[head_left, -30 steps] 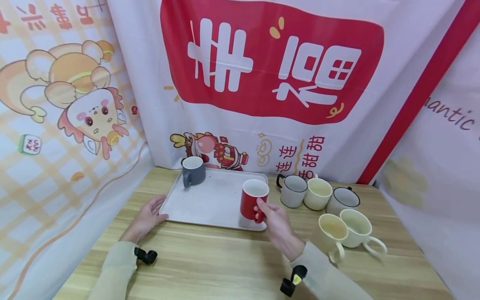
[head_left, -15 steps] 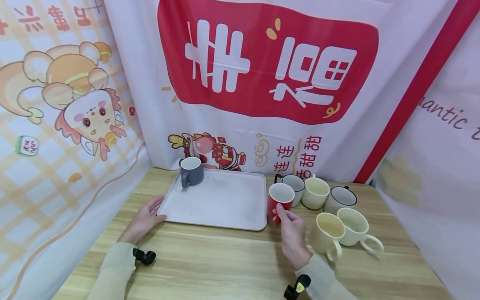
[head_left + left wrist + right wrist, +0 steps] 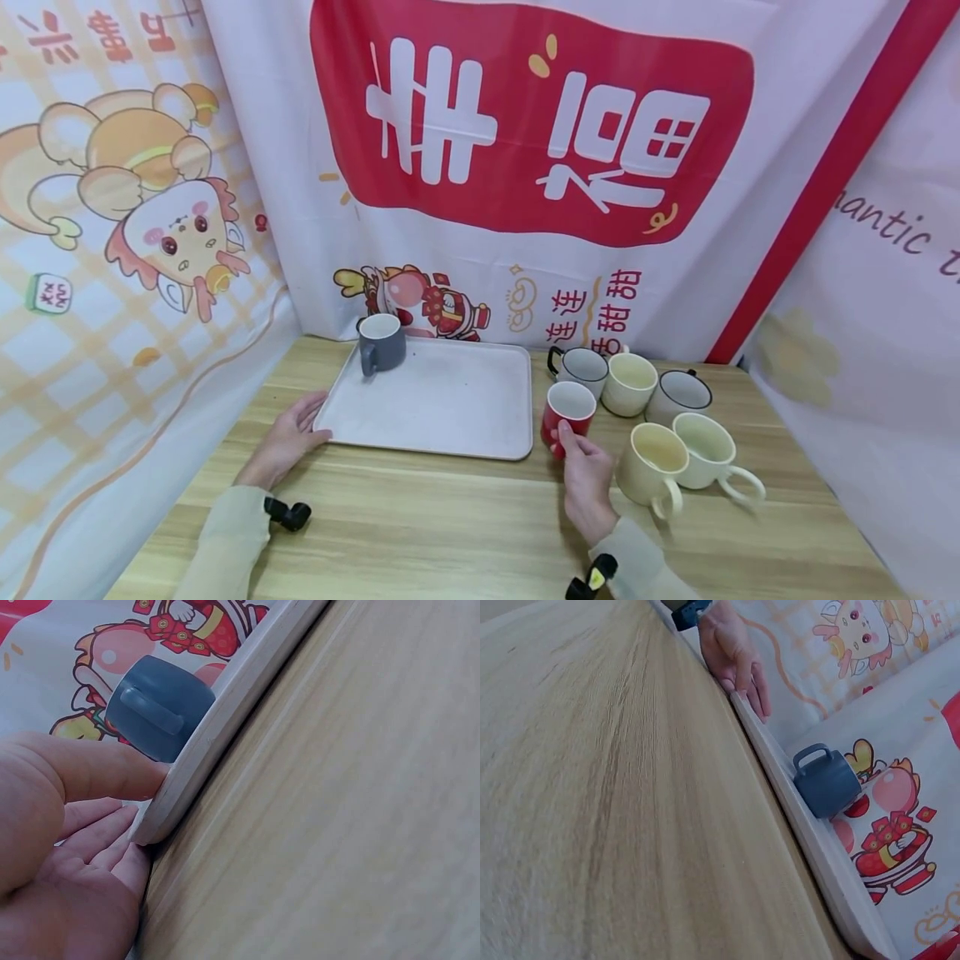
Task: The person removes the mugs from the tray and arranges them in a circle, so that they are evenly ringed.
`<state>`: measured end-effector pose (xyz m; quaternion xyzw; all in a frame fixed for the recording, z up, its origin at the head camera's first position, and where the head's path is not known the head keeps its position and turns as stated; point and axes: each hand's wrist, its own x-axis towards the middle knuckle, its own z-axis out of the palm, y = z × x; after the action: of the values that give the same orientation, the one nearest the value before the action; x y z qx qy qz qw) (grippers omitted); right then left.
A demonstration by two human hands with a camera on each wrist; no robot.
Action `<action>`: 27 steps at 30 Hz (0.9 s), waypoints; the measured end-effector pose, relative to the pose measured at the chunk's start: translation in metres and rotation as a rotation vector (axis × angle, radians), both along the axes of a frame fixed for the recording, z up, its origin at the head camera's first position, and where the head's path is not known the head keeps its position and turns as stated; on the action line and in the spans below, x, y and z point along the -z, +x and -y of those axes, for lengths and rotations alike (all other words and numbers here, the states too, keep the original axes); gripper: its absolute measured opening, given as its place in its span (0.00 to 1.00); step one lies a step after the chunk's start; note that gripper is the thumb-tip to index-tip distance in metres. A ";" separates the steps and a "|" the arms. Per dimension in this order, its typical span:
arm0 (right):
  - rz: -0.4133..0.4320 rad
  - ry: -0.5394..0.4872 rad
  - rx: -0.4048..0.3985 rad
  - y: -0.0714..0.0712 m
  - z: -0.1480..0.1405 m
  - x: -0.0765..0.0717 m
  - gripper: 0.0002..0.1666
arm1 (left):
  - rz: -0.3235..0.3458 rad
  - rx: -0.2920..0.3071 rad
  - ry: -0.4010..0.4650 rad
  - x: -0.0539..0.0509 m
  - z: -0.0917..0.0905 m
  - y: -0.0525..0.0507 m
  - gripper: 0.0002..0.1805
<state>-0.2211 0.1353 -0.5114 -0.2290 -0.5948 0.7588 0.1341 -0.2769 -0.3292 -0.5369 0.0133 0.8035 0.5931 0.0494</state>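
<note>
My right hand (image 3: 588, 479) holds a red mug (image 3: 555, 421) by its handle side, right of the white tray (image 3: 427, 404). The mug is upright, its white inside visible; whether it touches the table cannot be told. Only a bit of red shows at the lower right corner of the right wrist view. At the tray's near left corner, my left hand (image 3: 288, 442) rests with straight fingers along the left side. Its thumb (image 3: 112, 769) touches the front edge in the left wrist view. A dark grey mug (image 3: 382, 346) stands on the tray's far left corner.
Right of the red mug stand a white black-rimmed mug (image 3: 588, 372), a cream mug (image 3: 628, 387) and another black-rimmed mug (image 3: 678, 404). Nearer are a beige mug (image 3: 648, 475) and a pale cream mug (image 3: 701, 467). A printed cloth (image 3: 427, 233) hangs behind the wooden table (image 3: 420, 517).
My right hand has carried the red mug from over the tray's right end to the right, then slightly nearer, beside the tray. The left hand stays at the tray corner.
</note>
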 end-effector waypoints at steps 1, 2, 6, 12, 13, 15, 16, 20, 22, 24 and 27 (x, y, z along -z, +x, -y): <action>0.002 -0.004 0.002 0.000 0.000 0.001 0.19 | 0.002 -0.002 -0.003 0.000 0.000 0.000 0.48; 0.006 -0.008 0.004 -0.001 0.000 0.003 0.19 | 0.003 -0.002 -0.007 0.000 0.000 0.000 0.48; -0.007 -0.032 -0.008 -0.002 0.003 0.007 0.21 | 0.004 0.002 -0.007 -0.001 0.002 0.001 0.48; -0.018 -0.011 -0.050 -0.004 0.018 0.009 0.21 | 0.020 -0.011 -0.012 -0.002 0.006 0.000 0.48; -0.018 0.001 -0.060 -0.004 0.021 0.008 0.22 | 0.023 -0.013 -0.014 -0.002 0.007 0.000 0.48; -0.023 0.026 -0.082 -0.006 0.026 0.007 0.24 | 0.026 -0.017 -0.020 -0.001 0.007 0.000 0.48; -0.026 0.035 -0.097 -0.007 0.029 0.007 0.25 | 0.027 -0.017 -0.021 -0.001 0.008 0.001 0.48; -0.021 0.074 -0.156 -0.011 0.037 0.006 0.27 | 0.023 -0.016 -0.015 0.001 0.007 0.001 0.48; -0.025 0.078 -0.187 -0.013 0.039 0.004 0.26 | 0.018 -0.010 -0.007 0.001 0.005 0.001 0.48; -0.022 0.090 -0.211 -0.015 0.040 0.001 0.25 | 0.015 -0.010 -0.001 0.002 0.004 0.001 0.48; -0.012 0.142 -0.262 -0.015 0.039 -0.005 0.25 | 0.006 -0.003 0.002 0.001 0.003 0.000 0.48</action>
<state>-0.2363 0.0963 -0.5065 -0.1345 -0.6709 0.7273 0.0532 -0.2769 -0.3321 -0.5384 0.0105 0.8029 0.5939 0.0507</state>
